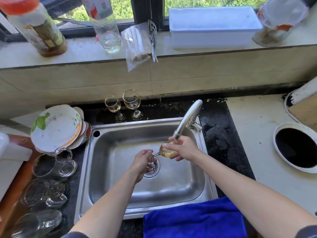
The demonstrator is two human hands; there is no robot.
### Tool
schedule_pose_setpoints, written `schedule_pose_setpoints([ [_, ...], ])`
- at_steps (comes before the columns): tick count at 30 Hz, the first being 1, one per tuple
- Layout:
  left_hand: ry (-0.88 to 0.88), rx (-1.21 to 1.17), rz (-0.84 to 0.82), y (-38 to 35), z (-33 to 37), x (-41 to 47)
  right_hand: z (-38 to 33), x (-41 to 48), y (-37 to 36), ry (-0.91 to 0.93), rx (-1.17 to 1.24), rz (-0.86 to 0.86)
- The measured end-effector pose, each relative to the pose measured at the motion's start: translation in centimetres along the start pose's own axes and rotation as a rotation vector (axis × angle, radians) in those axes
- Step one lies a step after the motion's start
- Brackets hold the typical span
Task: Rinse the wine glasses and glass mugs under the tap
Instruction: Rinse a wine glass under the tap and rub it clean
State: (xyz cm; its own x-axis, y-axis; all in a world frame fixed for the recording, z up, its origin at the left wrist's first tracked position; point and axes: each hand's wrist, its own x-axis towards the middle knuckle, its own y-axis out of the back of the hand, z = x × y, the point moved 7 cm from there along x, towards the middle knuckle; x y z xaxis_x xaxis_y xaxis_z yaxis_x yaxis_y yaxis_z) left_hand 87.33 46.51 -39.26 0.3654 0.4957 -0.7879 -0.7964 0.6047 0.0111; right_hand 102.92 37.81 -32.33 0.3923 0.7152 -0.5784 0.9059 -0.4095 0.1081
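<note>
— Head view, nearest things first: what do you see?
— A blue cloth (193, 219) draped over the front rim of the sink (109, 189). Glass mugs (51, 165) lie on their sides on the dark tabletop to its left.
— And the hands?
— Over the drain, the left grip (143, 163) is curled round the foot of a wine glass (167, 152). The right grip (184, 149) wraps its bowl, which is tipped right at the spout of the tap (187, 117). Whether water runs, I cannot tell.
— How far along?
— Partway, I'd judge. This glass is being rinsed. Two more wine glasses (132, 100) stand upright behind the sink, one yellowish low in its bowl, so likely unrinsed. I can't tell whether the mugs are clean.
</note>
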Motion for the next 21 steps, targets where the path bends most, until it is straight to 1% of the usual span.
schedule_pose_setpoints([
  [3, 0.017, 0.064, 0.004, 0.3, -0.1, 0.0, -0.6, -0.3, -0.2, 0.033, -0.032, -0.077],
  [5, 0.041, 0.064, -0.015, 0.4, -0.2, -0.1, -0.8, -0.2, 0.0, 0.054, -0.045, -0.068],
  [10, 0.023, -0.100, -0.039, 0.3, -0.1, -0.2, -0.4, 0.0, 0.1, 0.048, -0.032, 0.001],
  [12, 0.033, -0.072, -0.032, 0.4, -0.1, -0.1, -0.1, -0.2, -0.1, 0.046, -0.027, -0.030],
  [15, 0.085, -0.007, -0.066, 0.2, -0.2, -0.4, -0.3, -0.5, -0.2, 0.081, -0.041, -0.086],
  [17, 0.085, -0.017, -0.071, 0.1, 0.0, -0.8, -0.5, -0.4, 0.2, 0.088, -0.044, -0.063],
  [21, 0.018, -0.072, -0.031, 0.2, 0.6, -0.5, -0.3, -0.1, 1.0, 0.058, -0.081, 0.022],
])
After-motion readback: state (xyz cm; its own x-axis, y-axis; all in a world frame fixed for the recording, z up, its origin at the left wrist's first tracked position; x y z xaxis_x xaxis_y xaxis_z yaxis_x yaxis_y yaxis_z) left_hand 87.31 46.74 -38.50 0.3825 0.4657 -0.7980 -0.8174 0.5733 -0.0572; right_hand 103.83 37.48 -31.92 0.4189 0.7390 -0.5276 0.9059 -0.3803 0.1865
